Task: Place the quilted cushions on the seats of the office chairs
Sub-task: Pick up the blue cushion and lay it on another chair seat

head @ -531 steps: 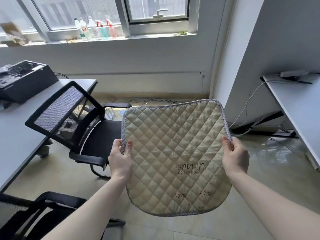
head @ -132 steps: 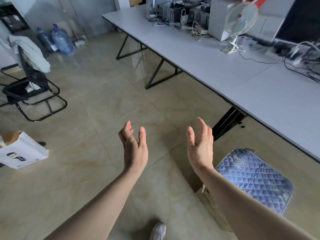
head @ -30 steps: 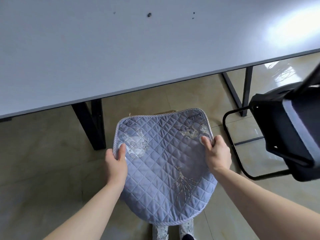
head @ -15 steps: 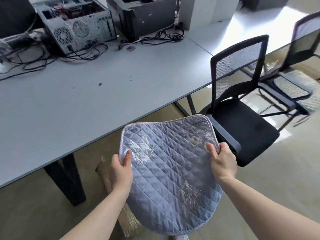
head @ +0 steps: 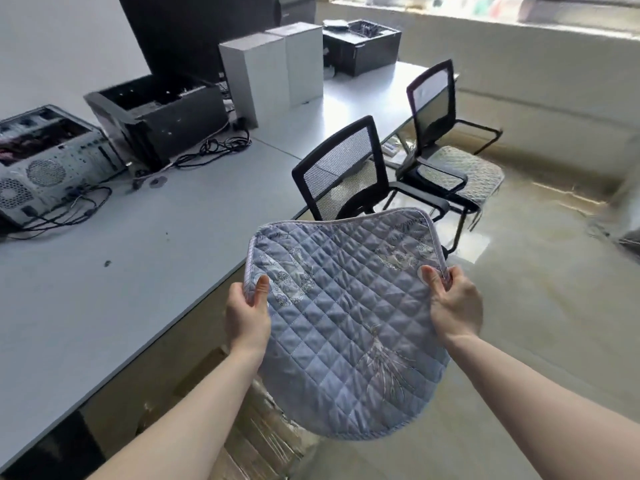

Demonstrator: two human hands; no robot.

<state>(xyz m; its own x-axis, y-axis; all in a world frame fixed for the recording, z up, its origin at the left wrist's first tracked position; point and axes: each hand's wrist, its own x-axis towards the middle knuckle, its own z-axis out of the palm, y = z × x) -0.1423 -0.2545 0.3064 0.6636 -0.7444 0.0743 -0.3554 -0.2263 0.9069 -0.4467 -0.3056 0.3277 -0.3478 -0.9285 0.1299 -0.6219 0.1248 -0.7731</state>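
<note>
Right now I have the blue cushion [head: 346, 317] up in the air, in front of the near chair [head: 341, 168], well clear of its seat. Left hand [head: 247, 315] is closed on the cushion's left edge, thumb on top, fingers underneath and hidden. Right hand [head: 455, 306] is pinched on the right edge the same way, thumb over the piping. Both grips look firm; the cushion sags a little between them, front edge hanging low.

Step in hand, as I read it: carrying this cushion to the near chair, not yet placing. The seat is mostly hidden behind the cushion, so I cannot tell whether it is bare. The far chair [head: 436, 98], beyond the near chair, already has a beige cushion [head: 460, 171] on its seat, so that one looks done.

The near chair is pushed up beside the desk [head: 104, 289], mesh back toward the desk, armrests either side of the seat.

Next move calls for going forward to the near chair, lowering the cushion between the armrests, back edge toward the mesh back, then laying it flat and letting go with both hands. It is floppy, so I expect to keep both edges level or it will fold on landing. Watch the armrests for snagging a corner.
</note>
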